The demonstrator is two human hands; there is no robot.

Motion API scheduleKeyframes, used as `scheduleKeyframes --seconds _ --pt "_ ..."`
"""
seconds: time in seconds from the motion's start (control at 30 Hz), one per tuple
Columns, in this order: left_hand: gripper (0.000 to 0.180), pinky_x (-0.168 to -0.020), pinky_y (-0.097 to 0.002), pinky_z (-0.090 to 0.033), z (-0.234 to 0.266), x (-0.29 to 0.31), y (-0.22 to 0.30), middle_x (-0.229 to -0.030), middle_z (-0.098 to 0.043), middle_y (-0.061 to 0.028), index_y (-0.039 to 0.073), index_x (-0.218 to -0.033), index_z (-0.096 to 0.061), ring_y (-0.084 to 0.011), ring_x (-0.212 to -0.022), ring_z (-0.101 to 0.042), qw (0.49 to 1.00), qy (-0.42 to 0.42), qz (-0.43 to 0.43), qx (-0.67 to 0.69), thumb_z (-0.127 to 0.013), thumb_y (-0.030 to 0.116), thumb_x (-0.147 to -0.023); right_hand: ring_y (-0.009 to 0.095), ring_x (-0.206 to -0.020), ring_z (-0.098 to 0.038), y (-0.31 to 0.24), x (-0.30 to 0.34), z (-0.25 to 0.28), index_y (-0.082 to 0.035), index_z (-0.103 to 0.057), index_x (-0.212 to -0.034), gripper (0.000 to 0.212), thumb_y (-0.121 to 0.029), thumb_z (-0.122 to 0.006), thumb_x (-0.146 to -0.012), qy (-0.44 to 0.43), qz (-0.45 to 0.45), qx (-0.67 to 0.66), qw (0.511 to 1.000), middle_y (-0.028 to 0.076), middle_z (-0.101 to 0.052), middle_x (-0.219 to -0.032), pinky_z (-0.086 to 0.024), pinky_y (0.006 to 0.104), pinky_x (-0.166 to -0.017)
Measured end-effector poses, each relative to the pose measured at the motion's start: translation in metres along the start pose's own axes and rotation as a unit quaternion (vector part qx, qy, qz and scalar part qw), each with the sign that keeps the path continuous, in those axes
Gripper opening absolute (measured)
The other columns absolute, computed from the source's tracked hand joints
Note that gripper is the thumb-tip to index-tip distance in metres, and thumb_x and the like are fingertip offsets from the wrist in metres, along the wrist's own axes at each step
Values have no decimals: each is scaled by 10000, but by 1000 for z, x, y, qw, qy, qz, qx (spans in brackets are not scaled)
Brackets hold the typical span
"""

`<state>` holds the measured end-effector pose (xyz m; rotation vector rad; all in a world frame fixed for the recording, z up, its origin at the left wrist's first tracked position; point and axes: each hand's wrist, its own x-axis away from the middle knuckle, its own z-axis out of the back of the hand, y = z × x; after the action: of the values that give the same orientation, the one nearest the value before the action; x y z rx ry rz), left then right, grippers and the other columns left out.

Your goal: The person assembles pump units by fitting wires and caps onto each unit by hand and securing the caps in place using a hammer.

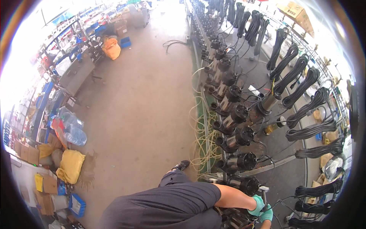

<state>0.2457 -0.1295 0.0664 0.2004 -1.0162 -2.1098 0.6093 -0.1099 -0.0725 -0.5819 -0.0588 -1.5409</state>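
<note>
Both my hands wear teal gloves and meet at the lower right, over the near end of a row of submersible pumps. My left hand (257,205) is closed beside the dark shaft of a T-shaped tool (264,189) with a pale head; it appears to grip the shaft. Close against it, my right hand (267,216) is curled at the shaft's lower end, and what its fingers hold is hidden. Under my left forearm lies a pump (248,184) with a black end. Another pump (239,163), steel-bodied with black ends, lies just beyond it.
The pump row runs away along a metal rail, with coiled black cables (318,152) on the right. Loose pale hoses (200,143) lie beside the rail. A small yellowish container (270,128) stands among the cables. Left of the floor are a yellow sack (71,166) and a blue bin (77,205).
</note>
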Motion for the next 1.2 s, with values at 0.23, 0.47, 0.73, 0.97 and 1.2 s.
scheduleKeyframes --seconds 0.23,0.47,0.73,0.97,1.2 --pt "533 -963 -469 -546 -19 -17 -25 -1184 -734 -192 63 -1238 -716 -391 -1130 -694 996 -50 -50 62 -676 428 -852 194 -949 -564 16 37 -17 -67 -602 -1298 297 -177 -413 -1097 10 -33 -69 997 38 -664 -1107 -485 329 -872" --pt "682 -1055 -512 -482 -32 -7 -30 -1375 -615 -199 69 -1461 -532 -414 -1275 -588 987 -57 -116 95 -702 324 -852 229 -939 -646 -89 72 23 -11 -646 -1286 406 4 -688 -883 104 -54 16 993 86 -708 -1124 -546 381 -798" --pt "784 -1056 -535 -475 -46 -18 -30 -1397 -561 -245 34 -1533 -416 -439 -1300 -556 985 -65 -161 16 -717 281 -853 285 -968 -681 -177 84 50 -68 -711 -1235 331 -157 -668 -919 163 -97 16 982 155 -745 -1118 -552 425 -854" --pt "683 -1019 -511 -505 -43 -14 -31 -1367 -600 -221 32 -1438 -517 -422 -1256 -599 987 -26 -158 24 -708 293 -837 364 -1165 -654 -220 66 76 -75 -708 -1236 371 -317 -611 -972 136 -82 94 983 183 -699 -1267 -497 466 -1010" --pt "435 -1058 -498 -467 26 43 -10 -1414 -607 -155 72 -1449 -538 -348 -1299 -583 991 -98 -93 -14 -506 207 -1037 339 -1093 -656 -171 42 67 -53 -675 -1274 391 -297 -623 -973 94 -91 72 989 168 -710 -1215 -506 444 -988"
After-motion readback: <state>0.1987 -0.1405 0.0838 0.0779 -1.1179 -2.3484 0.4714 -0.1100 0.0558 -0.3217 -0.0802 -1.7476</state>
